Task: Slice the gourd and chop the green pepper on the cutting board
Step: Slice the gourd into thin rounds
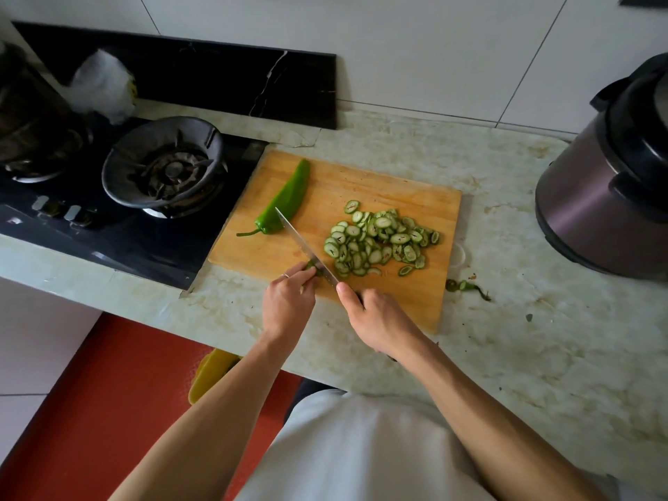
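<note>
At frame centre, cutting board (379,197): rectangular slab of pale wood, worn and scored, lying on a cream, veined stone counter (542,338).
Gourd slices (379,240): a loose heap of thin oval rounds at centre right of the board, dark green rims, pale flesh, some with reddish seed marks.
Gourd end (313,267): a small green stub at the board's lower edge, left of the heap and touching the blade.
Green pepper (289,197): long, glossy, tapered and whole, lying diagonally at the board's upper left, curled stem toward the lower left.
Knife (307,245): narrow shiny steel blade running diagonally from the pepper's stem end down to the right hand.
Left hand (287,305): fingers curled, tips pinching the gourd end against the board; a thin ring on one finger.
Right hand (376,321): wrapped tight round the knife handle, thumb laid along the blade's base.
Trimmed stem (466,286): dark green scrap on the counter, just right of the board.
Upper left: black glass gas stove (166,171) with a round metal burner ring.
Right edge: rounded, purplish metal pressure cooker (600,197), black lid.
</note>
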